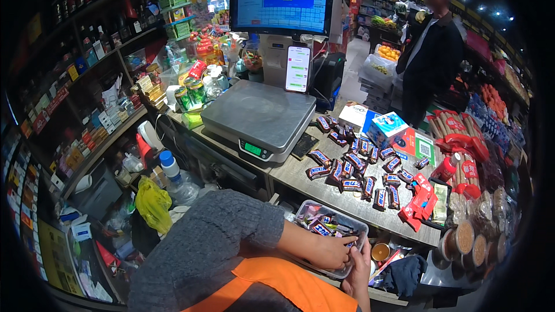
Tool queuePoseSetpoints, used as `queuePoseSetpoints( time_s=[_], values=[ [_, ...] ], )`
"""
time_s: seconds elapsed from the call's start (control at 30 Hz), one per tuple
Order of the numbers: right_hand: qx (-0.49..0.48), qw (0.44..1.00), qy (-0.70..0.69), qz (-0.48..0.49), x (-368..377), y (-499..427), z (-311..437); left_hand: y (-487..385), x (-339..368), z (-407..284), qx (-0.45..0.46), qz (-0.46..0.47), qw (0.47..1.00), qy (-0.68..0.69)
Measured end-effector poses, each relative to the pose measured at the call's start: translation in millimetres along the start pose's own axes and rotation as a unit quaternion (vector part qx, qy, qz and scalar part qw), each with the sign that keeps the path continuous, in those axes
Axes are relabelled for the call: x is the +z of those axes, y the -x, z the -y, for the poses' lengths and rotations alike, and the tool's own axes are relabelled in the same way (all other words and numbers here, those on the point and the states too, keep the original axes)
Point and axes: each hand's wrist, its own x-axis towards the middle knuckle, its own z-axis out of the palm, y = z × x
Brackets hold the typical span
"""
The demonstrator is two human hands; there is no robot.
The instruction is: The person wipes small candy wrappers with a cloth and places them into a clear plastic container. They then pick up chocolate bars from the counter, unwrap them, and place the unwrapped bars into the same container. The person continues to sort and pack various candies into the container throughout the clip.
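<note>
Loose Snickers bars lie spread over the wooden counter. Below the counter's front edge, a clear plastic box holds more wrapped bars and small sweets. My left hand reaches down into the box's right part, its fingers at a partly hidden wrapped bar. Whether it grips that bar does not show. My right hand holds the box by its near right corner, thumb and fingers at the rim. Close beside each other, both hands are at the right end of the box.
A metal weighing scale stands on the counter, with a monitor and upright phone behind. Red wrappers, a money tray and packaged goods line the right side. A person stands beyond. An orange mug sits below.
</note>
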Motion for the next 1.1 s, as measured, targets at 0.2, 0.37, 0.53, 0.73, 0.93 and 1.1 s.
queuePoseSetpoints(
  time_s=[0.2,0.37,0.53,0.73,0.93,1.1],
  values=[
    [0.003,1.000,-0.008,0.018,-4.2,-1.3,0.0,4.8,-6.9,1.5,0.000,-0.020,0.999,0.032],
    [-0.012,0.999,-0.028,0.032,-2.7,1.0,1.5,6.2,-11.3,3.4,-0.004,-0.023,0.997,0.072],
    [-0.018,0.999,-0.028,0.017,-3.0,2.0,-0.6,6.9,-7.1,5.4,-0.017,-0.026,0.996,0.086],
    [-0.035,0.997,-0.045,0.050,-10.8,0.5,-3.6,7.1,-2.7,7.4,-0.021,-0.061,0.991,0.115],
    [-0.029,0.998,-0.035,0.039,-9.4,1.7,-2.1,7.9,-5.5,9.2,-0.025,-0.048,0.989,0.139],
    [-0.015,0.999,-0.027,0.023,-6.0,3.1,1.2,6.1,-4.9,11.5,-0.022,-0.032,0.988,0.150]
  ],
)
